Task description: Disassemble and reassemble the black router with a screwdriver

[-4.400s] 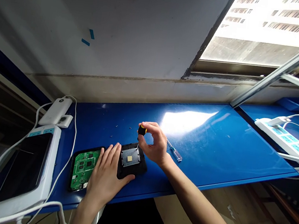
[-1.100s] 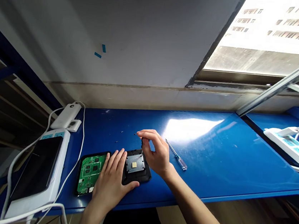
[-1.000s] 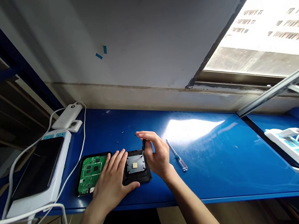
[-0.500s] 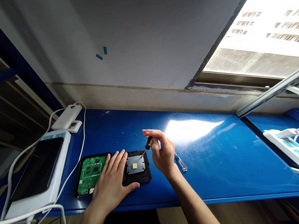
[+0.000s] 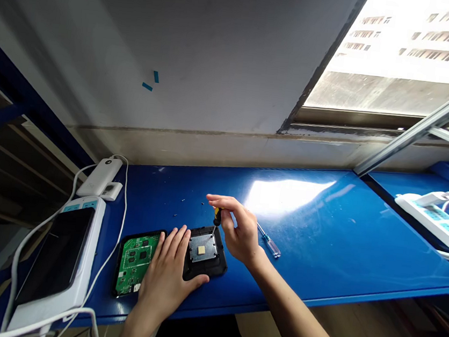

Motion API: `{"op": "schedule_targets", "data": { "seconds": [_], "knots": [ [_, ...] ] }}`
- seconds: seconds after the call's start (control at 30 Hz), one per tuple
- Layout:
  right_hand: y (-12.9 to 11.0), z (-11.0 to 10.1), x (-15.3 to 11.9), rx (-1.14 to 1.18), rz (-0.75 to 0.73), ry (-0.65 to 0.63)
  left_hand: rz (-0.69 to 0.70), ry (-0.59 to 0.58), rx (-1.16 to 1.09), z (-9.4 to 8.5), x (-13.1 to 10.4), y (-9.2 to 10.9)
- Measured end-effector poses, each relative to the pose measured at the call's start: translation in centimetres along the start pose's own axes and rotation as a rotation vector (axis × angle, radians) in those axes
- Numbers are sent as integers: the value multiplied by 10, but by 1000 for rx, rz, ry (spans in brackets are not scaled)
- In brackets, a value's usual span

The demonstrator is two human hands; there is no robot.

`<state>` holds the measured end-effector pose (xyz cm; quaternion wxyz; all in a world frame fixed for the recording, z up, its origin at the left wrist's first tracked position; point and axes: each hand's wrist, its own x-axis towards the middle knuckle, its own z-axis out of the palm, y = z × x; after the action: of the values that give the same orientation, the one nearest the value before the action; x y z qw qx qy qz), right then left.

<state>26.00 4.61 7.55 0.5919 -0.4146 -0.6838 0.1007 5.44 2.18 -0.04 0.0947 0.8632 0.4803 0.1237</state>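
My right hand grips a small black and yellow screwdriver, its tip at the upper right corner of a silver metal plate. The plate, with a pale square pad at its middle, sits in a black casing half. Fingers spread, my left hand lies flat over the casing's left side and the edge of the green circuit board beside it. A second screwdriver with a clear handle rests on the blue table to the right of the casing.
Several tiny screws lie behind the casing. On the left stand a white power strip with a black phone on it, a white power bank and looping cables. Another power strip is at the far right.
The screwdriver in my right hand has swung to a more upright angle, and the hand has shifted slightly left. More of the clear-handled screwdriver shows. My left hand has stayed in place.
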Motion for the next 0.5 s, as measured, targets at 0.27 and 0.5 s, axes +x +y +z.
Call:
{"op": "schedule_targets", "data": {
  "seconds": [0.27,0.5],
  "knots": [
    [-5,3,2,-100,-56,60,3,8,2,-1,0,1],
    [-4,4,-3,-11,-14,-6,-2,-12,8,-1,2,0]
  ]
}}
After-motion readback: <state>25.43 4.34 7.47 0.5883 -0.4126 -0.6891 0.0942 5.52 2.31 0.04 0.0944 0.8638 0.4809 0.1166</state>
